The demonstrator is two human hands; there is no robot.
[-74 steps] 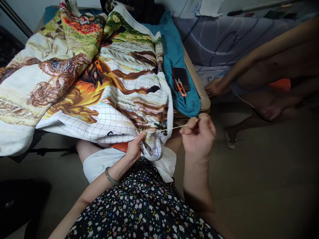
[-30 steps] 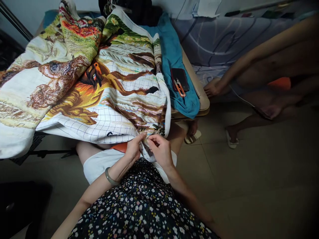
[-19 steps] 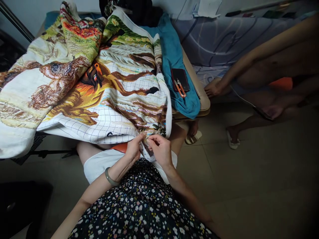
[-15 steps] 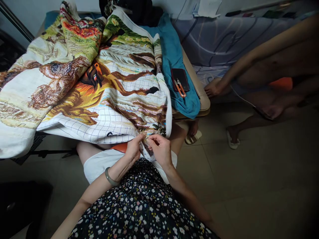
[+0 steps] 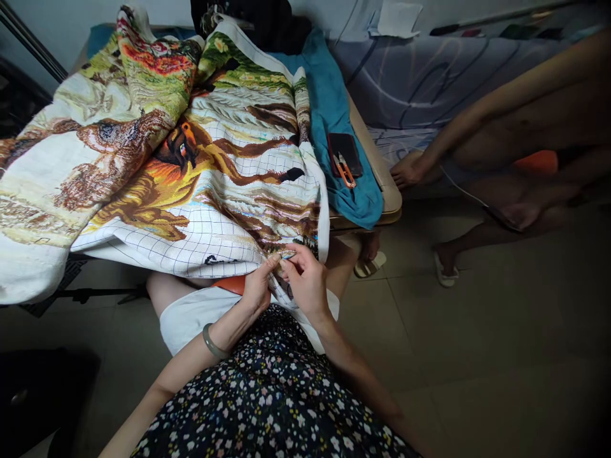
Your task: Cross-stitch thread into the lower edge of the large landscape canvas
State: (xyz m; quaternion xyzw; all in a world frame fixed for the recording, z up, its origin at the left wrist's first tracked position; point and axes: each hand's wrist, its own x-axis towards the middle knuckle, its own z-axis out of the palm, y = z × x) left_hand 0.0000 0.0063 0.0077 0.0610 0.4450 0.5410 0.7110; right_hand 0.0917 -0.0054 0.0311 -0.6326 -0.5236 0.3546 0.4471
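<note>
Both at lower centre, left hand (image 5: 258, 287) pinches cloth (image 5: 274, 166), right hand (image 5: 309, 284) touches it, grip impossible to tell; likely mid-stitch, next move calling for taut cloth.

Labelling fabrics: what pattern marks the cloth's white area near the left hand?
Dark grid lines on the cloth; best in the head view.

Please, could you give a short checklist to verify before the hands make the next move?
1. The left hand grips the embroidered cloth at its near edge: ok.
2. The right hand is close beside the left hand: ok.
3. What the right hand pinches, if anything: cannot tell, too small.
4. The embroidered cloth lies flat: not ok, folded and rumpled.
5. The orange-handled snips lie apart from both hands: ok, across the dark flat object.
</note>
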